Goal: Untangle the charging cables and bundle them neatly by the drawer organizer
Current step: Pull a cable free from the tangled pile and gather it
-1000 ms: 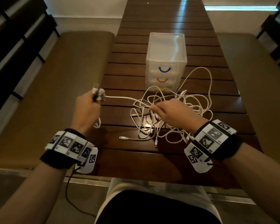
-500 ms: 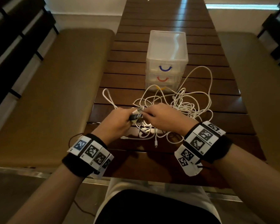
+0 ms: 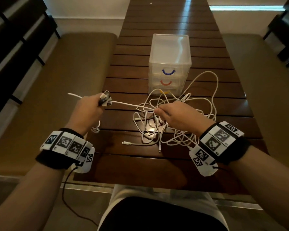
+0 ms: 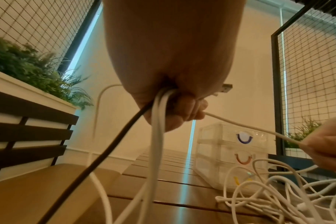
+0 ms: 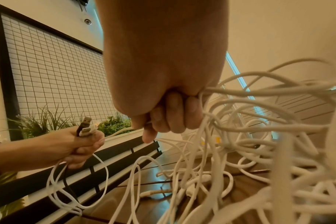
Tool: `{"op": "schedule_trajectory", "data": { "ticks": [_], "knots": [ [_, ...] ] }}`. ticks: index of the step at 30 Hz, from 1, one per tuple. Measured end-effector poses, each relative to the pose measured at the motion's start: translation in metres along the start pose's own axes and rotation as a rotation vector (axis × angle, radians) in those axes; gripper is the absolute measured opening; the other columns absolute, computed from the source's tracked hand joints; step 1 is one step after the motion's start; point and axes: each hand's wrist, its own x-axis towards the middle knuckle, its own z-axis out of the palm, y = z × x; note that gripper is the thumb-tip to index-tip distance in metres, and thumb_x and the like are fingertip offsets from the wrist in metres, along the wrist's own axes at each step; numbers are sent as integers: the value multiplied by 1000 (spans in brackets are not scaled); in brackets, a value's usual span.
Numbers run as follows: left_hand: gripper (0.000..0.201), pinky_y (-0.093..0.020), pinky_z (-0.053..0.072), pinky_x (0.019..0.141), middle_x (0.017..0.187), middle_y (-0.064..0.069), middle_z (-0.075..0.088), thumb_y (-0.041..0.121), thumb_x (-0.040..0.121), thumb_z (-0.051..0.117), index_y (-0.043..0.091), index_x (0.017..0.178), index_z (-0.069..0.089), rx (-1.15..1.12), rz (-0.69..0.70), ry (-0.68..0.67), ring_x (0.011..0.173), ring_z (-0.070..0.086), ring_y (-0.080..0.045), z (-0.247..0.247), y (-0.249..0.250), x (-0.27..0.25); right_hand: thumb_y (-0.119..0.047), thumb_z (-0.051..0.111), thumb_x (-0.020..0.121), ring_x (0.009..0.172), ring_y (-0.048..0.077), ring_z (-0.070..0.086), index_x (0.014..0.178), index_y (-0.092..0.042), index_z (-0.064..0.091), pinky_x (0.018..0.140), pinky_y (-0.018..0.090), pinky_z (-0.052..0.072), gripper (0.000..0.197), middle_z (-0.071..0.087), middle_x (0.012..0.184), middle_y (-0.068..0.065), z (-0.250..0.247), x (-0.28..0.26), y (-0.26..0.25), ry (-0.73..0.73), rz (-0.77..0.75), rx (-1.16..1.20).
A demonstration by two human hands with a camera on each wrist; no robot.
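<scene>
White charging cables (image 3: 178, 117) tangled on table, touching clear three-drawer organizer (image 3: 170, 64); one strand taut.

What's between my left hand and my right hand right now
One taut white cable spans from the left hand to the right hand, above bare table slats. It shows best in the head view.

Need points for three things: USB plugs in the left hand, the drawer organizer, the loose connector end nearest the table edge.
USB plugs (image 5: 86, 127): right wrist view, on the metal tips above the left hand (image 5: 54, 150).
Drawer organizer (image 3: 170, 47): head view, on its clear top panel.
Loose connector end (image 3: 125, 143): head view, on the white plug lying on the table.
</scene>
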Motion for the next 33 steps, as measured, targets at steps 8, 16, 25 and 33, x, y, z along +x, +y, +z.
{"op": "schedule_trajectory", "data": {
  "ticks": [8,16,25,33],
  "knots": [
    [72,-51,29,115,157,10,27,5,89,43,34,152,25,-75,263,-259,132,45,-22,29,63,-20,-42,34,105,62,10,49,88,-22,54,60,29,38,34,51,69,-7,15,10,-9,-10,-20,-53],
    [33,-35,45,70,97,-3,69,5,92,51,25,117,60,38,280,-273,88,62,-25,49,64,-24,-40,32,105,59,12,43,89,-24,49,63,32,37,28,44,66,-8,18,5,-15,-23,-41,-130],
    [35,-29,45,65,80,10,62,1,92,49,35,85,54,-150,172,-235,78,58,-9,29,44,-21,-41,31,106,60,10,48,91,-20,51,64,34,46,32,52,69,-7,17,-2,-10,46,-106,-11],
    [29,-10,39,49,71,7,57,-2,95,50,22,82,61,-450,41,53,55,51,2,10,26,-17,-43,35,103,64,12,54,87,-16,57,64,35,48,39,59,72,-3,6,-1,9,168,-92,42]
  ]
}}
